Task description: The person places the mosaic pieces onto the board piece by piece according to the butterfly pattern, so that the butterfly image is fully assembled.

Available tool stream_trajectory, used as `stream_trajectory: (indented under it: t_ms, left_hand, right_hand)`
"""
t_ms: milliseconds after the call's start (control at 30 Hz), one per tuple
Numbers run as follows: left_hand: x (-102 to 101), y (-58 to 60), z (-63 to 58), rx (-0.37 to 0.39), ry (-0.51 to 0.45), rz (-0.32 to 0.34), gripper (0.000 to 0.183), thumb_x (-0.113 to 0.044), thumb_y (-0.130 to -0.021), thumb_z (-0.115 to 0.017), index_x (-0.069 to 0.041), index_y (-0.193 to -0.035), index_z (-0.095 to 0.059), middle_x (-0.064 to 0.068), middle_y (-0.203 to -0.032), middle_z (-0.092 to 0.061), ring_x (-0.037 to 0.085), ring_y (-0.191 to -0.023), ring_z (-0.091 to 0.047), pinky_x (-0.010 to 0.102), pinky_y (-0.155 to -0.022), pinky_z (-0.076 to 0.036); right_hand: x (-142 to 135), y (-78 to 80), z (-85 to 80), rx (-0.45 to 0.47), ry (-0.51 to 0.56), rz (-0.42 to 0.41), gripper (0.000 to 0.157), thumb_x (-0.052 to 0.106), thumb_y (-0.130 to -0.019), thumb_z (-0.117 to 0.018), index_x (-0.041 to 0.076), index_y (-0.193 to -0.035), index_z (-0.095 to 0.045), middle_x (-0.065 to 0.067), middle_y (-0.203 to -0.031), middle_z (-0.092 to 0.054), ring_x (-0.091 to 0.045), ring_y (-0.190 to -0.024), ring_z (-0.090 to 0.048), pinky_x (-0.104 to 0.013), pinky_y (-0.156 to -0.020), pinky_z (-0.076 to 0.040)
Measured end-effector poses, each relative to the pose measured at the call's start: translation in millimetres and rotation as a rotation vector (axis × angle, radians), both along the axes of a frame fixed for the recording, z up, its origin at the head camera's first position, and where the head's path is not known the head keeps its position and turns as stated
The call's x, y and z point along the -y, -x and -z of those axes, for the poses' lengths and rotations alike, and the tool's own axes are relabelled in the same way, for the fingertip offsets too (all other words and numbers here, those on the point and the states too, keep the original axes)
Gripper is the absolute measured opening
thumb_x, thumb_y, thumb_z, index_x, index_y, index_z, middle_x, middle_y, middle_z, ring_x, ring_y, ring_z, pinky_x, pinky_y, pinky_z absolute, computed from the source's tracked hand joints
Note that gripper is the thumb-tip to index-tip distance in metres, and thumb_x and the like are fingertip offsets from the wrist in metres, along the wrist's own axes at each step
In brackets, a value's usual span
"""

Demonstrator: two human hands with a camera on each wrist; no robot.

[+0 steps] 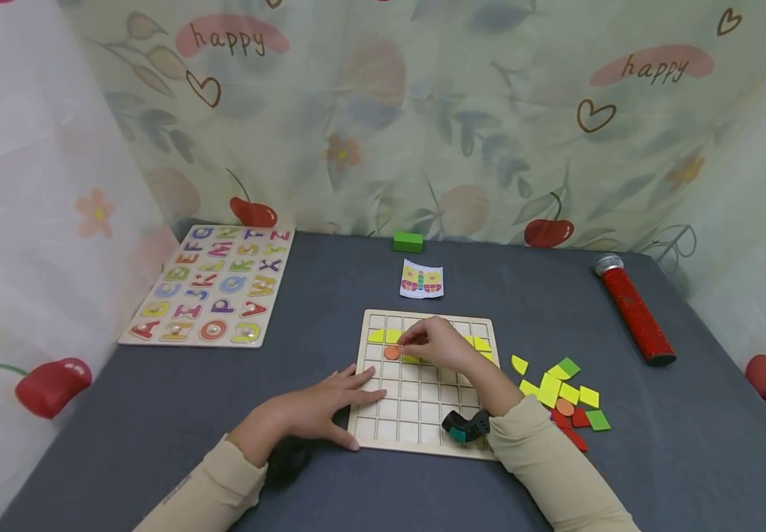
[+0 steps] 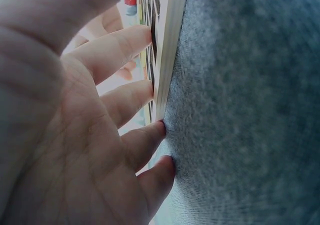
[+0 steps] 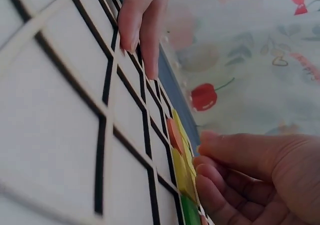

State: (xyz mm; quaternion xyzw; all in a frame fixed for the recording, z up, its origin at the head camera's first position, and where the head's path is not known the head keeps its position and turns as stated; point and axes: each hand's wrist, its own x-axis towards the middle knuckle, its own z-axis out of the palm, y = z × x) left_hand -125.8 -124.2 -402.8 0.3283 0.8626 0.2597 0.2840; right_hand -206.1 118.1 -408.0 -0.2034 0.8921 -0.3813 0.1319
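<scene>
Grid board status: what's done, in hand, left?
Done: yellow tiles and an orange disc sit in the upper rows of the grid board.
In hand: the right hand is beside that disc; whether it pinches a piece is unclear. The left hand touches the board's edge.
Left, probably: more of the reddish lower wings on the butterfly card; red pieces lie loose beside the board.

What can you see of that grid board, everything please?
The grid board is pale, squarish and looks wooden, with thin strips dividing it into square cells. It lies flat on the dark tabletop. Toward its far side it carries yellow pieces, an orange disc and a green piece; many nearer cells look bare. Your left hand touches its left edge; your right hand is over the far part, contact unclear.
</scene>
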Motion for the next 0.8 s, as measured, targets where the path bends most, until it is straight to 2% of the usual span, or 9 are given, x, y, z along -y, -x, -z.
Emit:
stream_trajectory:
  t_ms: [333,500,800]
  left_hand:
    - [-0.8,-0.7,0.4,-0.006,0.014,-0.012,0.075,-0.036,-0.079,-0.073,-0.025,-0.144,-0.037,0.002,-0.158,-0.013,0.03,-0.146,-0.001,0.055,-0.114,-0.015]
    - [-1.0,-1.2,0.6,0.002,-0.001,-0.02,0.076,-0.035,-0.078,-0.074,-0.024,-0.144,-0.038,0.004,-0.158,-0.014,0.031,-0.145,-0.001,0.056,-0.113,-0.015]
    - [-0.5,-1.7,0.3,0.01,0.005,-0.025,0.076,-0.034,-0.078,-0.074,-0.025,-0.144,-0.037,0.002,-0.158,-0.012,0.03,-0.146,0.0,0.055,-0.114,-0.013]
  right_hand:
    - [-50.4,-15.2,-3.5,0.096,0.07,0.032,0.022,0.017,-0.084,-0.069,0.004,-0.101,-0.072,-0.009,-0.101,-0.069,-0.013,-0.083,-0.062,-0.026,-0.071,-0.051]
    - [-79.3,-25.1,-7.6,0.119,0.049,0.037,0.026,0.02,-0.084,-0.069,0.003,-0.104,-0.07,-0.011,-0.103,-0.069,-0.016,-0.086,-0.061,-0.026,-0.073,-0.051]
    - [-132.6,-39.5,-8.2,0.101,-0.016,0.172,0.034,0.026,-0.085,-0.068,0.003,-0.109,-0.068,-0.011,-0.103,-0.068,-0.017,-0.085,-0.059,-0.025,-0.072,-0.05]
